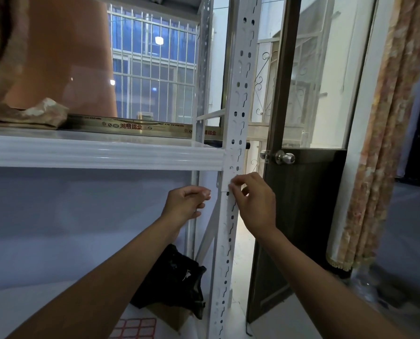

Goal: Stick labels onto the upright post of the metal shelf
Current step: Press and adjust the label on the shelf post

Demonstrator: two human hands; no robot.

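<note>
The white perforated upright post of the metal shelf runs from top to bottom in the middle of the head view. A white label lies on the post just under the shelf board. My right hand has its fingertips on the label's lower right part, against the post. My left hand hovers just left of the post with its fingers curled; I see nothing in it. A sheet of red-bordered labels lies on the lower shelf at the bottom.
The white shelf board crosses on the left, carrying a long boxed metal profile and a stone. A black bag sits on the lower shelf. A dark door with a knob stands open right of the post, a curtain beyond.
</note>
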